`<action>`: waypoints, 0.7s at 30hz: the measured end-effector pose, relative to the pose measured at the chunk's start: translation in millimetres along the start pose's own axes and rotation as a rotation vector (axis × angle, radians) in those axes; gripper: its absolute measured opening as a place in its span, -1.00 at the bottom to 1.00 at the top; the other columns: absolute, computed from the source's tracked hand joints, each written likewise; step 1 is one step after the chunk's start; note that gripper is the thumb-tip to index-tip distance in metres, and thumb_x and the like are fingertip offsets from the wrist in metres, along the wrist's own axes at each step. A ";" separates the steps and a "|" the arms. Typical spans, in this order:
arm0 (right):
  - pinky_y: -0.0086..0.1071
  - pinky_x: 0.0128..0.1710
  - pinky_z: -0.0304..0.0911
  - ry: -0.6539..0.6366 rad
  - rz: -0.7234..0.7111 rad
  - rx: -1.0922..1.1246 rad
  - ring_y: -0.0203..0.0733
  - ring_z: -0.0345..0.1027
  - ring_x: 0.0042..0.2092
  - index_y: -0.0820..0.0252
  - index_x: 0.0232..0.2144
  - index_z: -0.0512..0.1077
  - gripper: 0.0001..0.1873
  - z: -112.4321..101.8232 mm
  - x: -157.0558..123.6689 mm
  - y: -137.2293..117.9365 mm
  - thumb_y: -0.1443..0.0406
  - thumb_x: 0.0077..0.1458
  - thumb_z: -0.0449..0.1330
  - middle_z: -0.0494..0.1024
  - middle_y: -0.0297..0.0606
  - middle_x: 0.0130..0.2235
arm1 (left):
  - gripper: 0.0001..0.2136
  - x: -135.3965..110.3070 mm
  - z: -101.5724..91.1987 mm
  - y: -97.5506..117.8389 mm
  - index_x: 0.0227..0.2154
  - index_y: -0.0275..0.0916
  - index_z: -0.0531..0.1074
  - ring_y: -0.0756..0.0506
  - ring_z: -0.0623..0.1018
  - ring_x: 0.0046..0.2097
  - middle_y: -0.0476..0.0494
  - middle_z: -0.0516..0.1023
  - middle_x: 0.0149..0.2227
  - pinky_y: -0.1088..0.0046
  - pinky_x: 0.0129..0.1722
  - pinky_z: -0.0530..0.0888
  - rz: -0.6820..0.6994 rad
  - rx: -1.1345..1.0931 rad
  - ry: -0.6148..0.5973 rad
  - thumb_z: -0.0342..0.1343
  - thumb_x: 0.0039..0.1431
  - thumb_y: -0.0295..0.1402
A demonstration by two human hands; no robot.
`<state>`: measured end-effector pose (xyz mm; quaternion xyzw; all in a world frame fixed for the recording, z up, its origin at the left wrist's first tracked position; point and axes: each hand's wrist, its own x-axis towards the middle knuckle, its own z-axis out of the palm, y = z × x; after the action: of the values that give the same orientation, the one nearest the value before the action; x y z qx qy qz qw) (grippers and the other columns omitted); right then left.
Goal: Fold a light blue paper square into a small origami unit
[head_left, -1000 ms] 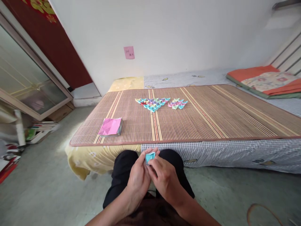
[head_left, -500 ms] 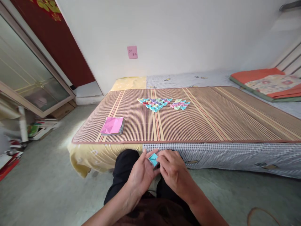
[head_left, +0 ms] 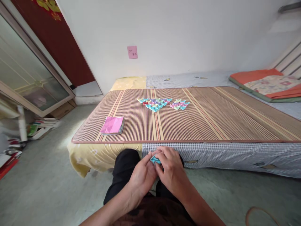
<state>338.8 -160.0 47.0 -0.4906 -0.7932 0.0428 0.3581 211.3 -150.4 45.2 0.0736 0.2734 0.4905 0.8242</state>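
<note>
A small piece of folded blue paper point(head_left: 155, 159) sits between my two hands, just over my lap and in front of the bed's edge. My left hand point(head_left: 144, 173) cradles it from below and the left, its thumb at the paper's left corner. From the right, my right hand point(head_left: 171, 166) grips the paper with thumb and fingers, covering its right side. On the mat beyond lie a larger cluster of colourful folded paper pieces point(head_left: 154, 104) and a smaller cluster point(head_left: 179, 104). A stack of square paper point(head_left: 112, 125), pink on top, rests at the left.
A striped bamboo mat point(head_left: 199, 125) covers most of the bed. Folded orange bedding point(head_left: 270, 82) lies at the far right. A pink note point(head_left: 132, 52) is stuck on the wall. Books point(head_left: 44, 128) are piled on the floor at the left, near a glass-panelled door point(head_left: 35, 75).
My right hand has shifted over the blue paper, with its fingers and thumb now around it. The paper has turned and looks narrower. My left thumb has moved in against it.
</note>
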 end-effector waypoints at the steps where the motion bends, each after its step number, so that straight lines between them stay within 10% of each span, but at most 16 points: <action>1: -0.03 -0.01 0.31 -0.005 0.000 -0.009 0.11 0.40 0.03 0.19 -0.18 0.47 -0.74 0.7 -0.3 0.4 0.54 0.09 0.23 0.55 -0.06 0.00 | -0.65 0.3 -1.1 -1.4 -0.19 -0.38 0.64 -0.14 0.61 0.07 -0.26 0.70 -0.13 0.38 0.26 0.39 -0.004 -0.004 0.009 -0.09 0.46 -0.47; 21: 0.01 0.03 0.33 -0.073 0.012 0.172 0.09 0.40 0.05 0.15 -0.24 0.45 -0.74 -1.9 -0.2 9.5 0.56 0.07 0.24 0.54 -0.10 0.01 | -0.77 5.7 -12.3 -8.5 -0.13 -0.40 0.62 -0.16 0.66 -0.02 -0.26 0.71 -0.19 0.33 0.20 0.48 0.080 0.030 0.096 0.04 0.35 -0.53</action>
<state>347.1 -155.8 44.3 -0.4612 -0.7961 0.1306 0.3695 213.6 -151.7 29.4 0.0733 0.3167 0.5218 0.7887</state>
